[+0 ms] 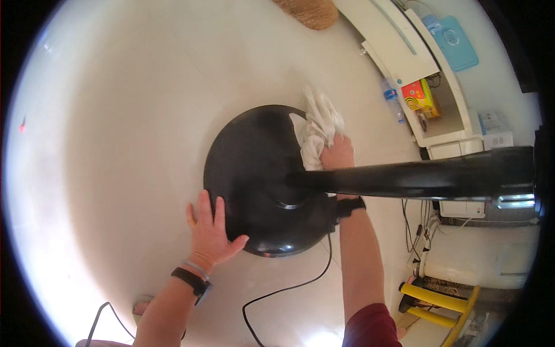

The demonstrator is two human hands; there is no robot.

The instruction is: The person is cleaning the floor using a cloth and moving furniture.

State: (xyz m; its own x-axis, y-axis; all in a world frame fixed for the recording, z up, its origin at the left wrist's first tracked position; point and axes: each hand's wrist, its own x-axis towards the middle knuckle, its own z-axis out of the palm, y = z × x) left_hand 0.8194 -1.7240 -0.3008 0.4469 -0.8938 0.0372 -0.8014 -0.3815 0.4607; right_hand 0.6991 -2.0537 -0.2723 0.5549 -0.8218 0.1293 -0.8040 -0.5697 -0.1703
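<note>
A glossy black round base (248,150) lies on the floor, with a thick black pole (404,180) rising from it toward the right of the view. My left hand (213,236) has its fingers spread against the base's near left rim. On the far right side of the base, my right hand (338,154) is closed on a crumpled white cloth (318,124), which touches the rim. The pole passes over my right wrist and hides part of it. A black cord (289,287) trails from the base toward me.
At the right stands a white cabinet (445,139) with an open compartment holding a red and yellow box (421,98). Beside it is a plastic bottle (393,103). A yellow frame (436,298) and loose cables (411,231) lie lower right. A brown mat (312,13) is at the far edge.
</note>
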